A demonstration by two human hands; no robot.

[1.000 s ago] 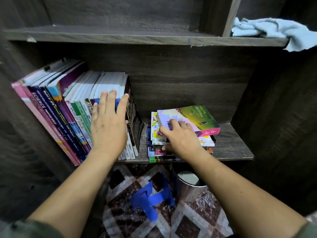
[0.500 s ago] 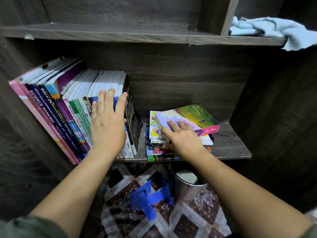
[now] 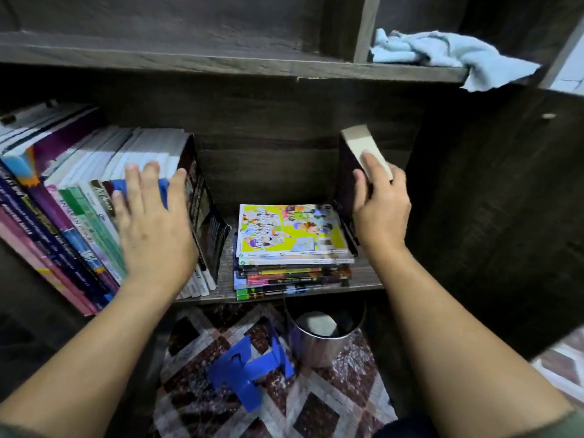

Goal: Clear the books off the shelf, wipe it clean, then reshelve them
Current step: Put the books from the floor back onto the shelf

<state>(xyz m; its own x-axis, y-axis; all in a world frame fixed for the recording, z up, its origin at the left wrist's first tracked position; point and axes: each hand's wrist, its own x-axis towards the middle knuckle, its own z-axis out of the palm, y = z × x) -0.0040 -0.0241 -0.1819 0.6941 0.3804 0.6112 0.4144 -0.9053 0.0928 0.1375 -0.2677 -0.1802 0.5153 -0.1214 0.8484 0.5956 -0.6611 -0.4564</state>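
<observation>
A row of leaning books [image 3: 79, 210] fills the left half of the dark wooden shelf [image 3: 368, 279]. My left hand [image 3: 151, 229] presses flat against their spines, fingers straight. A flat stack of thin colourful books [image 3: 294, 248] lies in the middle of the shelf. My right hand [image 3: 379, 210] grips a dark-covered book [image 3: 363, 153] with cream page edges, held upright above the right side of the stack. A light blue cloth [image 3: 455, 55] lies crumpled on the upper shelf at the right.
A shiny metal bin [image 3: 322, 336] stands on the patterned floor below the shelf. A blue plastic object [image 3: 249, 368] lies on the floor beside it. The cabinet's dark side wall [image 3: 493, 200] closes the right.
My right hand has lifted a dark book off the flat stack and turned it upright to the right. The green-and-purple top book is gone from the stack. My left hand stays on the leaning row.
</observation>
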